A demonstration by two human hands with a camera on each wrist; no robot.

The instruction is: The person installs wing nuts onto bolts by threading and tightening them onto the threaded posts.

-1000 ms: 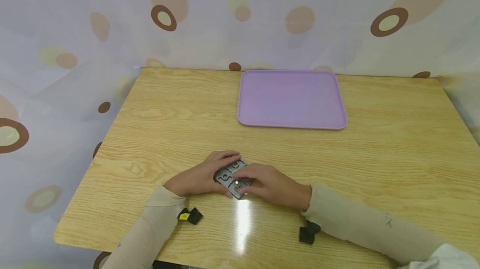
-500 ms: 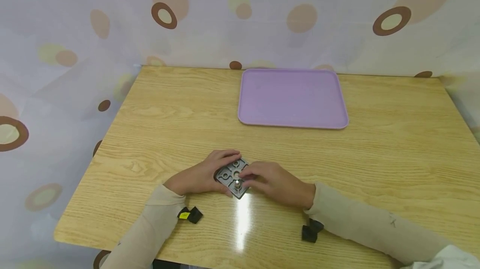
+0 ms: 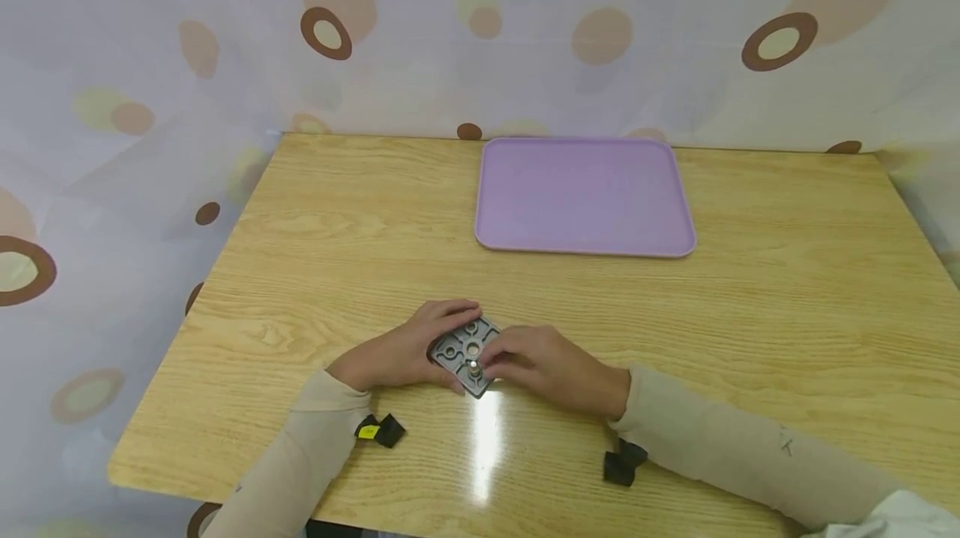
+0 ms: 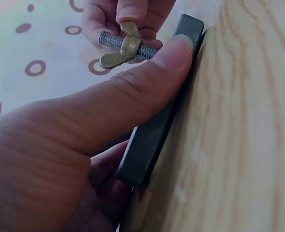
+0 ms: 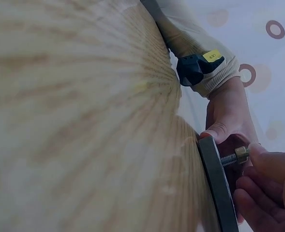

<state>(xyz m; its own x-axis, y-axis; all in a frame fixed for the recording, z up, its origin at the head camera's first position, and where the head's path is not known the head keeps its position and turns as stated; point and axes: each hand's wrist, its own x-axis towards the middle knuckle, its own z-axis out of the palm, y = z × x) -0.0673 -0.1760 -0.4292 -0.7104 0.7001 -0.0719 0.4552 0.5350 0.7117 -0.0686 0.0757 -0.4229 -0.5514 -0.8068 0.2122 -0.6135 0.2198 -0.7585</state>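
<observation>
One plate (image 3: pixel 461 352) lies flat on the table (image 3: pixel 337 230), between the two hands, its right corner hidden beneath the right hand (image 3: pixel 551 367); two ringed holes and one central hole show. One bolt (image 4: pixel 111 40) stands out from the upper face, bearing one wing nut (image 4: pixel 130 47) partway along the thread; in the head view the nut is hard to make out, and in the left wrist view the left thumb covers the bolt's foot. Left hand (image 3: pixel 408 352): thumb and fingers spread apart, gripping opposite edges of the plate. Right hand: fingers curled, pinching the wing nut by one wing. Two sleeves, the left (image 3: pixel 300 455) cut off below. One lilac tray (image 3: pixel 585 196) lies well apart, beyond the hands; one spotted cloth (image 3: pixel 450 22) behind runs out of view
</observation>
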